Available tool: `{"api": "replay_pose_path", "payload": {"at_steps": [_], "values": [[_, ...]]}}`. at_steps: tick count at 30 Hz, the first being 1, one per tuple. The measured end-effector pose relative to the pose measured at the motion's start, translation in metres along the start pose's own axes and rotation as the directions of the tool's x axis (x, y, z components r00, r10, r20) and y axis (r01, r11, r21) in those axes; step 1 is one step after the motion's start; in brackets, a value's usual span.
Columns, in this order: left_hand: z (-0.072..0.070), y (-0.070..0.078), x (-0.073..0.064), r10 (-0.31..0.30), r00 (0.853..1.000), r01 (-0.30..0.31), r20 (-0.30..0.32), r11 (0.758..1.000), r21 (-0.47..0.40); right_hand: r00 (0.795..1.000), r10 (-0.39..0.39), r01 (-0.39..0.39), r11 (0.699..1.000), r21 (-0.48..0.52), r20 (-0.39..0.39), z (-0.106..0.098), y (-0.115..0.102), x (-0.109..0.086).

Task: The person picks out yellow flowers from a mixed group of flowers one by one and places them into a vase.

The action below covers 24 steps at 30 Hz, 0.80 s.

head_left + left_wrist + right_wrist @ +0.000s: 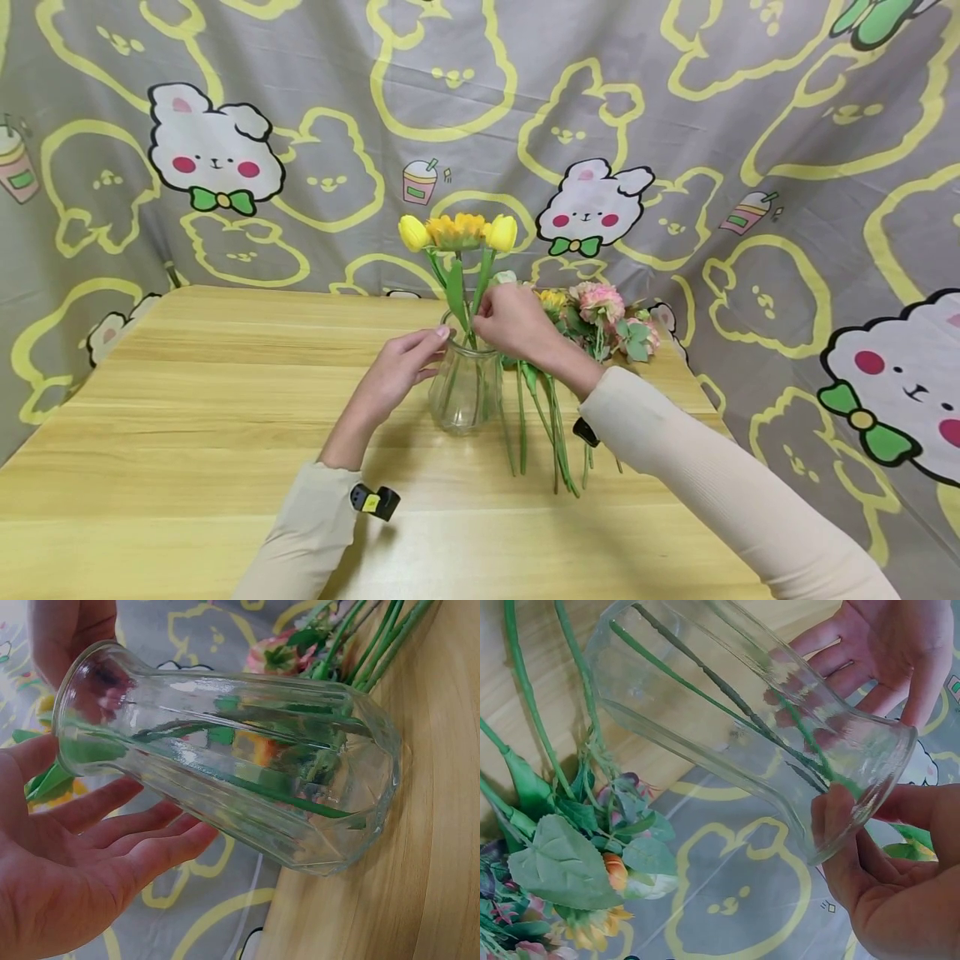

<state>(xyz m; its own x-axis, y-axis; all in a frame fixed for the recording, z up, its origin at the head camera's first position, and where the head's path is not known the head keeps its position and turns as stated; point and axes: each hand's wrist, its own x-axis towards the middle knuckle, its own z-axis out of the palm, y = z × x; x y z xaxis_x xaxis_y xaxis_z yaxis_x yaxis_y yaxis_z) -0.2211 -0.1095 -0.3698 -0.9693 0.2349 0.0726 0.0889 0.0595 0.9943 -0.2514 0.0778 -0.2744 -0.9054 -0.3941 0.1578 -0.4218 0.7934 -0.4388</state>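
A clear glass vase (461,400) stands upright on the table. Two yellow tulips (414,233) and an orange-yellow sunflower (457,232) between them rise from it, their stems visible through the glass. At the vase's mouth, my right hand (517,321) pinches a flower stem, its fingertips dipping inside the rim in the right wrist view. My left hand (82,877) lies along the neck on the other side, palm turned to the glass, fingers loosely extended. Whether all of those fingers touch the vase I cannot tell.
Right of the vase, several loose flowers lie on the wooden table (225,400), among them a pink blossom (600,302) and a yellow one (553,302). Their green stems (558,442) point toward the front. A patterned grey cloth (337,75) hangs behind the table.
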Motion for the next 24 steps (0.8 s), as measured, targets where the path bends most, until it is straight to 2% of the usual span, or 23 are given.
{"api": "replay_pose_path", "payload": {"at_steps": [7,14,19,24], "values": [[0.0002,0.0006,0.0005,-0.002,1.0,0.002,0.0,1.0,0.009,1.0,0.025,-0.025,1.0,-0.004,-0.01,-0.0001,0.0016,0.0018],[0.0002,0.0009,0.0015,0.006,1.0,-0.006,0.002,1.0,-0.003,0.995,0.046,-0.037,0.994,0.102,-0.089,-0.0007,0.0059,0.0002],[0.0003,-0.0009,0.0021,0.006,1.0,-0.006,0.006,1.0,-0.007,0.992,0.086,-0.065,0.975,0.212,-0.091,-0.0038,0.0077,-0.0021],[0.0,-0.001,0.0014,0.008,1.0,-0.008,0.002,1.0,-0.009,0.99,0.095,-0.069,0.971,0.231,-0.101,-0.0061,0.0091,-0.0015]]}}
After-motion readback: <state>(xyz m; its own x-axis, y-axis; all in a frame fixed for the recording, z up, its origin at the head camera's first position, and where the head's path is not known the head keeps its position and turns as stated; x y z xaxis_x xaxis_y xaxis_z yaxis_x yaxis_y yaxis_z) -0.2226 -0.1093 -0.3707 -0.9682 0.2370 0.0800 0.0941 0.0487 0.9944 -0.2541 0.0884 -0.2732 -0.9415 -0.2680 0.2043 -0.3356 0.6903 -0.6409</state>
